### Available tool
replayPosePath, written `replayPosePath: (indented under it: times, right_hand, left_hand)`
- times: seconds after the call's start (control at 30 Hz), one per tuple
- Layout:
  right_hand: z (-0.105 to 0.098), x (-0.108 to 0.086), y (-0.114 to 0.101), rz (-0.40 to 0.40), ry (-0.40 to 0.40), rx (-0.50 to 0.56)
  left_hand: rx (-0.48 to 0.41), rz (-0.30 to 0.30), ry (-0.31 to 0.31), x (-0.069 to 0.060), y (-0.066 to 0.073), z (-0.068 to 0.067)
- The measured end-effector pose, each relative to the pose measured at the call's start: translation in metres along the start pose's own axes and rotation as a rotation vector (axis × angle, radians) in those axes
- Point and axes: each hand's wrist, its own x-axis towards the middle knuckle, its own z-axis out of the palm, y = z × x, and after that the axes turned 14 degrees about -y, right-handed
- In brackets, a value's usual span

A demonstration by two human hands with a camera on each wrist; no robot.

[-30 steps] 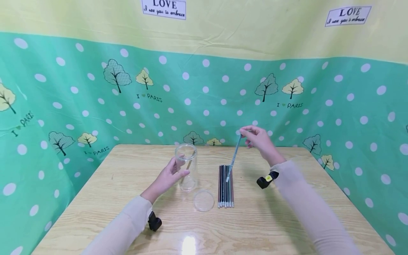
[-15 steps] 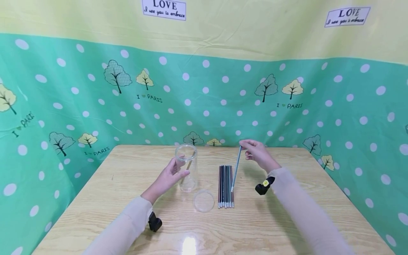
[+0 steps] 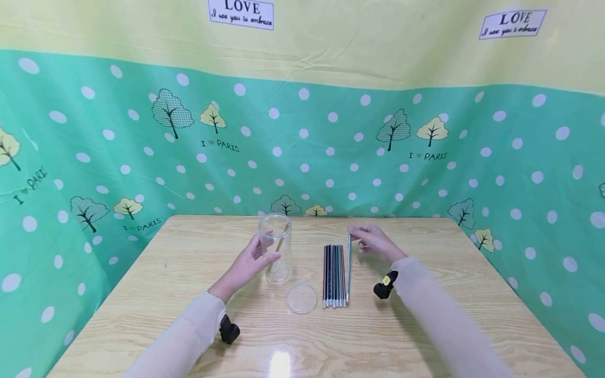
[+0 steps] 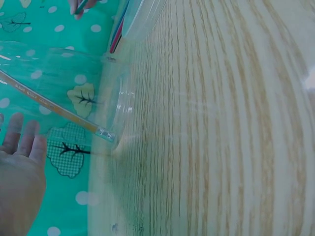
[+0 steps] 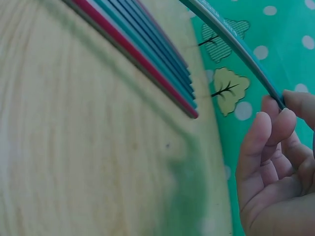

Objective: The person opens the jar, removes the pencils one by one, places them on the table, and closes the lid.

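Note:
My left hand [image 3: 247, 266] grips a clear, upright jar [image 3: 285, 268] from its left side. A single yellowish pencil [image 4: 54, 107] leans inside the jar, its eraser end at the bottom in the left wrist view. With thumb and fingertips, my right hand [image 3: 375, 243] pinches the far end of a teal pencil [image 3: 349, 269]. That pencil slopes down with its eraser end towards me, just right of a neat row of dark, red and teal pencils [image 3: 333, 274]. In the right wrist view the held end of the teal pencil [image 5: 241, 49] is raised above the table.
A round clear lid [image 3: 302, 297] lies flat on the wooden table [image 3: 264, 336], between the jar and the pencil row. Behind the table hangs a green dotted curtain [image 3: 326, 136]. Wrist cameras [image 3: 229, 329] sit on both sleeves.
My right hand has come down and slightly left with the teal pencil, whose eraser end has moved off the row to its right edge. The left hand and jar have stayed put.

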Motion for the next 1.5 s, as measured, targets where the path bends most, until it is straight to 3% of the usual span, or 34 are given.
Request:
replayPosePath:
  times: [0.77, 1.0, 1.27, 1.5]
  right_hand:
    - [0.005, 0.008, 0.025, 0.091, 0.006, 0.021]
    - [0.009, 0.012, 0.033, 0.098, 0.048, -0.018]
    - [0.019, 0.017, 0.035, 0.115, 0.139, -0.137]
    - [0.025, 0.016, 0.036, 0.120, 0.182, -0.161]
  left_hand:
    - [-0.011, -0.008, 0.002, -0.001, 0.003, 0.001]
    - [-0.007, -0.014, 0.003, -0.002, 0.004, 0.001]
    - [-0.005, -0.007, 0.001, -0.003, 0.005, 0.000]
    - [-0.008, 0.003, -0.004, -0.003, 0.004, 0.000]
